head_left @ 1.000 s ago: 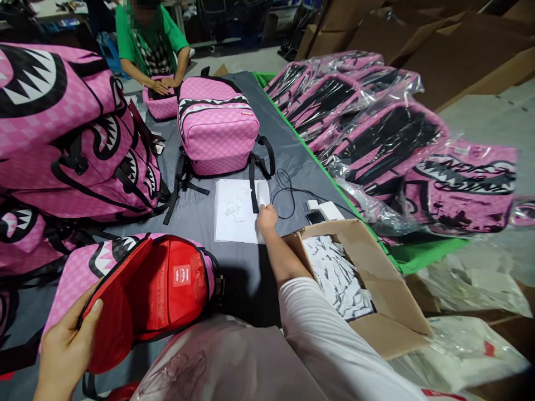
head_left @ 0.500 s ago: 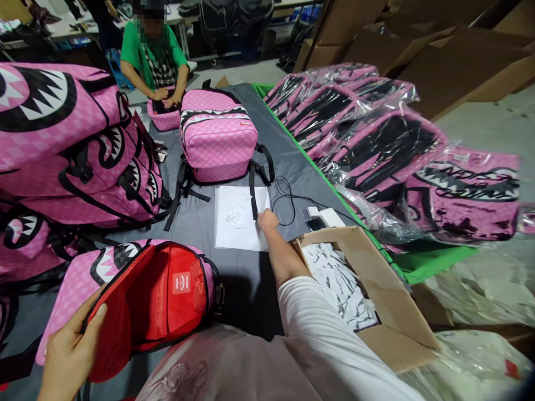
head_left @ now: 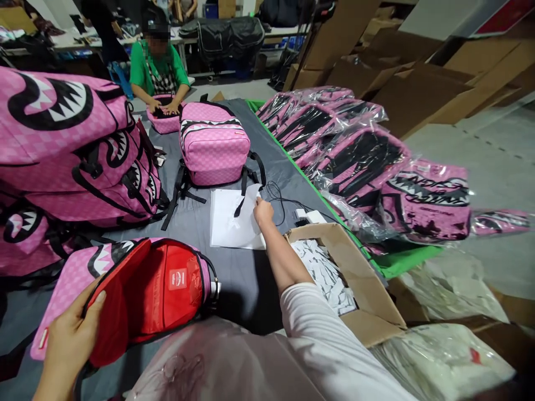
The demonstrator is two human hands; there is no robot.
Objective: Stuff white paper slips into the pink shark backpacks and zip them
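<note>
My left hand [head_left: 69, 340] grips the edge of an open pink backpack [head_left: 137, 289] with a red lining, lying at the near left of the grey table [head_left: 246, 278]. My right hand [head_left: 263, 211] reaches forward and pinches the right edge of a white sheet of paper [head_left: 229, 223], lifting its corner. A black strap of a closed pink backpack [head_left: 215, 145] lies across that sheet. Small white bits rest on the paper.
A pile of pink backpacks [head_left: 71, 150] rises at the left. Bagged backpacks [head_left: 368, 167] lie in a row at the right. An open cardboard box [head_left: 346, 273] of white packets sits near my right arm. A black cable [head_left: 280, 195] and white device [head_left: 309, 216] lie beyond. A person in green [head_left: 159, 72] works opposite.
My right hand has closed on the paper's right edge and raised its corner. The camera has tilted up slightly. My left hand keeps its hold on the open backpack.
</note>
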